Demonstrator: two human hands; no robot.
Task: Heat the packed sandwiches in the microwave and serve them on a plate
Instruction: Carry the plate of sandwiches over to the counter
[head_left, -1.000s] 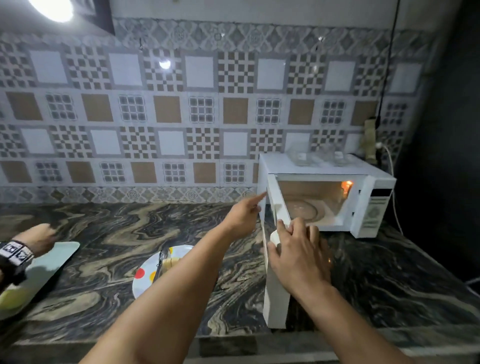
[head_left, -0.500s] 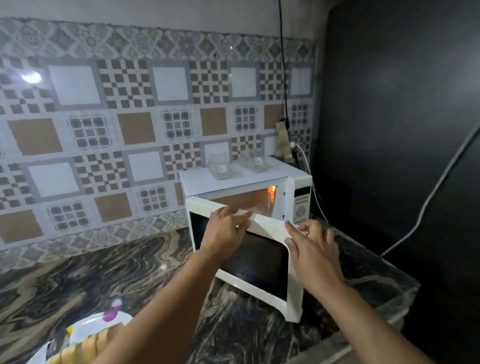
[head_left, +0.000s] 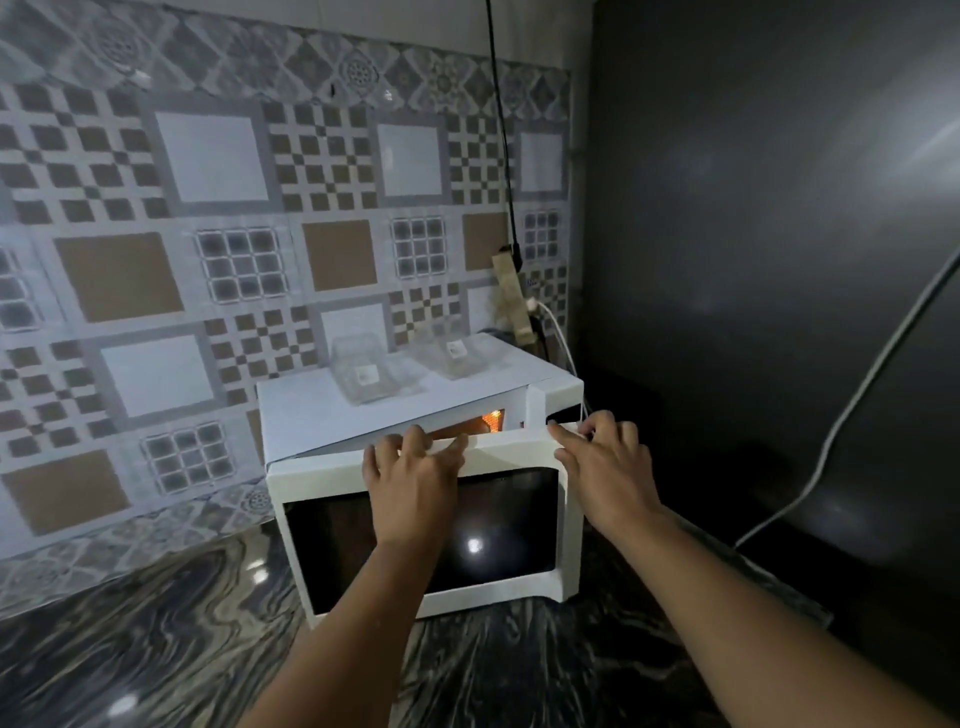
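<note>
Since half a second ago the door (head_left: 431, 525) has swung most of the way toward the microwave (head_left: 395, 415), and only a narrow gap at its top right shows the lit orange cavity. Both hands are on the door's upper edge: the left hand (head_left: 410, 483) lies flat over the top of the frame with its fingers (head_left: 447, 447) nearly straight, pressing and not clasping; the right hand (head_left: 605, 467) rests at the upper right corner, forefinger stretched along the edge, the other fingers loosely bent, holding nothing that I can see. The step in hand looks like shutting the door before heating. Whether the sandwiches are inside cannot be told, since the cavity is nearly hidden. Two clear packs (head_left: 371, 374) sit on the microwave's roof (they look empty, though the blur leaves that unsure). The next move probably calls for a firm, even push until the latch catches, then a reach to the controls on the right, which the right hand now covers. Outward, the microwave stands on a dark marbled counter (head_left: 156, 639) against a patterned tile wall (head_left: 208, 208); a black cable (head_left: 501, 130) drops to a socket (head_left: 511, 296) behind it, and a dark wall (head_left: 779, 208) with a white cable (head_left: 857, 405) closes the right side.
</note>
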